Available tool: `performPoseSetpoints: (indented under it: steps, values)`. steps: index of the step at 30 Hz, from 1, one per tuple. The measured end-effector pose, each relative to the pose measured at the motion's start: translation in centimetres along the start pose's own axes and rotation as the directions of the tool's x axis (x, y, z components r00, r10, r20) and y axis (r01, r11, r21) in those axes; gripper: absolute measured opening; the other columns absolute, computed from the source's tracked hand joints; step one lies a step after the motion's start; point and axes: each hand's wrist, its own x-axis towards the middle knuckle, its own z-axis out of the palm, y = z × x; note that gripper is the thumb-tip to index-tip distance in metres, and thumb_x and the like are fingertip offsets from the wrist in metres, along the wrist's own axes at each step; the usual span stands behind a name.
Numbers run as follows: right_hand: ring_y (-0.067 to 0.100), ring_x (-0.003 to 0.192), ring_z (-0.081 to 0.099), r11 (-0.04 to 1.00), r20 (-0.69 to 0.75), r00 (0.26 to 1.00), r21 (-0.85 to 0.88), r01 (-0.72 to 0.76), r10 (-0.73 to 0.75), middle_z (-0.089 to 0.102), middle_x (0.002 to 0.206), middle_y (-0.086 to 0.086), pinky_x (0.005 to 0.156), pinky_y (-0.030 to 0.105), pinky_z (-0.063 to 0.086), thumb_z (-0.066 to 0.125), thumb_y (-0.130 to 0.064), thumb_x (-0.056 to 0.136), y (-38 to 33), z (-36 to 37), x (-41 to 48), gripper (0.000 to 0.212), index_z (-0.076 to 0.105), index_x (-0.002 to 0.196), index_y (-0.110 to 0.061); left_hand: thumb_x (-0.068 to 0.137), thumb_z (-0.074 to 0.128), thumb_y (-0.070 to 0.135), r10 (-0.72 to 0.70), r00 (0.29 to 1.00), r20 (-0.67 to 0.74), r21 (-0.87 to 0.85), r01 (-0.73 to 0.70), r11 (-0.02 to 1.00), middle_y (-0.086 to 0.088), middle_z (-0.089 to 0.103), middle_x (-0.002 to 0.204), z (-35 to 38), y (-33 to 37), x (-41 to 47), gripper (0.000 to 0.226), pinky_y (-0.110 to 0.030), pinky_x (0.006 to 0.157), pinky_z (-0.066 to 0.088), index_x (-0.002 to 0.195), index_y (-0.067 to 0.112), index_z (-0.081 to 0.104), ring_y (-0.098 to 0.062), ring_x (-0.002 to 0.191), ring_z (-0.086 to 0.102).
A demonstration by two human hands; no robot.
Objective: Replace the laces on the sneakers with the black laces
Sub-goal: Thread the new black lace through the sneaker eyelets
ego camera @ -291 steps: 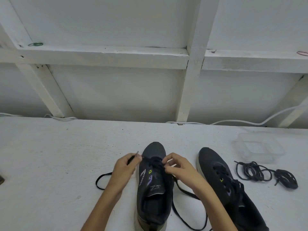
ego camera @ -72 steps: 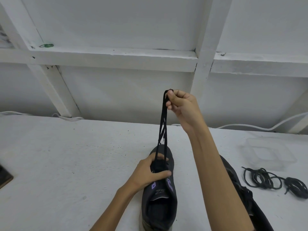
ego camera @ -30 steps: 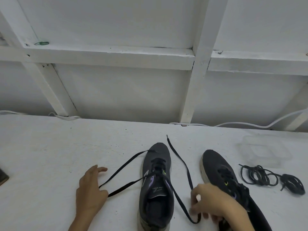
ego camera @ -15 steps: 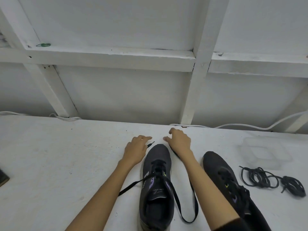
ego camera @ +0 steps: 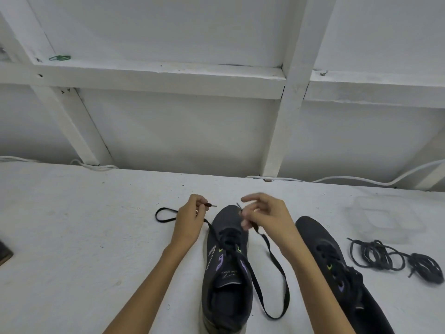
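Observation:
A dark sneaker (ego camera: 227, 273) stands toe-away in the middle of the white table, a flat black lace (ego camera: 274, 259) threaded through its lower eyelets. My left hand (ego camera: 190, 222) pinches the lace's left end near its tip, just left of the toe, and a loop of lace lies beyond it. My right hand (ego camera: 265, 218) hovers over the toe and pinches the other end, which trails in a long loop to the shoe's right. A second dark sneaker (ego camera: 337, 268), laced, lies further right.
Two bundles of dark cord laces (ego camera: 375, 256) lie at the right, in front of a clear plastic box (ego camera: 385, 220). A white cable (ego camera: 361, 180) runs along the table's far edge under the white framed wall. A dark object (ego camera: 4, 253) pokes in at the left edge.
Both hands have drawn back from beyond the toe, each now pinching a lace end. The left side of the lace has been pulled up into a loop left of the toe.

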Motion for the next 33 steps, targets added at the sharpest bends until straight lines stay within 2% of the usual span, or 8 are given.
performPoseSetpoints:
  steps: [3, 5, 12, 18, 21, 25, 29, 33]
  values:
    - [0.018, 0.054, 0.059, 0.998, 0.221, 0.973, -0.012, -0.058, 0.059, 0.066, 0.067, 0.013, 0.053, 0.026, 0.045, 0.066, 0.005, 0.086, 0.3, -0.6, -4.2, 0.012, 0.073, 0.095, 0.000, 0.098, 0.045, -0.003, -0.071, 0.997, -0.022, -0.309, 0.061, 0.949, -0.001, 0.064, 0.084, -1.7, 1.6, -1.9, 0.024, -0.013, 0.069, 0.049, 0.106, 0.013, 0.061, -0.003, 0.068, 0.061]
    - [0.018, 0.057, 0.058, 0.994, 0.265, 0.959, -0.071, -0.088, 0.104, 0.067, 0.068, 0.016, 0.050, 0.023, 0.045, 0.068, 0.003, 0.086, 1.8, -0.7, -5.5, 0.008, 0.075, 0.088, -0.002, 0.098, 0.042, -0.004, -0.106, 0.994, 0.041, -0.389, 0.113, 0.914, -0.004, 0.060, 0.079, -2.9, 2.4, -3.3, 0.031, -0.018, 0.073, 0.049, 0.106, 0.013, 0.067, -0.008, 0.065, 0.056]
    - [0.018, 0.053, 0.058, 0.962, -0.031, 0.995, -0.251, -0.104, 0.100, 0.066, 0.060, 0.008, 0.047, 0.028, 0.044, 0.066, -0.002, 0.087, 5.5, -1.1, -6.6, 0.019, 0.074, 0.079, -0.017, 0.096, 0.056, 0.014, -0.114, 0.951, 0.288, -0.332, 0.210, 0.920, 0.013, 0.049, 0.055, -4.6, 3.7, -8.4, 0.018, -0.015, 0.062, 0.036, 0.092, 0.016, 0.073, -0.007, 0.059, 0.039]
    - [0.007, 0.052, 0.057, 0.965, 0.030, 0.998, -0.261, -0.037, 0.047, 0.068, 0.063, -0.009, 0.053, 0.016, 0.042, 0.069, -0.004, 0.086, 4.5, -0.8, -7.1, 0.015, 0.076, 0.081, -0.016, 0.094, 0.060, 0.014, -0.143, 0.939, 0.314, -0.301, 0.241, 0.923, 0.004, 0.069, 0.076, -4.6, 3.6, -10.4, 0.014, -0.016, 0.060, 0.040, 0.091, 0.017, 0.073, 0.000, 0.059, 0.049]
    - [0.006, 0.054, 0.057, 0.959, 0.016, 1.000, -0.283, -0.020, 0.025, 0.070, 0.069, -0.007, 0.056, 0.019, 0.047, 0.070, -0.005, 0.085, 4.3, -0.5, -6.9, 0.014, 0.077, 0.081, -0.017, 0.091, 0.065, 0.015, -0.105, 0.948, 0.300, -0.283, 0.193, 0.939, 0.002, 0.071, 0.081, -4.5, 3.9, -10.5, 0.010, -0.015, 0.066, 0.046, 0.089, 0.021, 0.073, -0.003, 0.071, 0.061]
    - [0.006, 0.060, 0.059, 0.926, 0.029, 0.999, -0.377, 0.036, -0.027, 0.071, 0.075, -0.010, 0.062, 0.028, 0.053, 0.071, -0.008, 0.084, 3.9, -0.1, -6.4, 0.014, 0.076, 0.079, -0.020, 0.088, 0.070, 0.020, -0.027, 0.953, 0.302, -0.125, 0.068, 0.990, 0.022, 0.059, 0.059, -3.9, 5.1, -10.4, 0.008, -0.010, 0.063, 0.041, 0.083, 0.026, 0.073, 0.004, 0.062, 0.055]
    - [0.003, 0.079, 0.061, 0.791, 0.125, 0.990, -0.598, 0.130, -0.068, 0.068, 0.083, -0.014, 0.073, 0.019, 0.049, 0.067, -0.015, 0.086, 3.0, 0.1, -5.9, 0.011, 0.074, 0.086, -0.023, 0.082, 0.068, 0.046, -0.072, 0.950, 0.303, 0.174, 0.019, 0.985, 0.026, 0.068, 0.077, -3.4, 6.4, -10.2, 0.004, -0.018, 0.070, 0.050, 0.083, 0.044, 0.071, 0.005, 0.075, 0.063]
    - [0.008, 0.086, 0.059, 0.639, 0.222, 0.974, -0.743, 0.199, -0.045, 0.068, 0.094, -0.007, 0.078, 0.023, 0.047, 0.059, -0.015, 0.088, 2.2, 0.6, -5.1, 0.017, 0.074, 0.095, -0.018, 0.079, 0.063, 0.054, -0.098, 0.938, 0.332, 0.388, -0.041, 0.921, 0.023, 0.070, 0.084, -2.6, 7.7, -10.0, 0.017, -0.019, 0.073, 0.049, 0.091, 0.045, 0.071, 0.004, 0.080, 0.064]
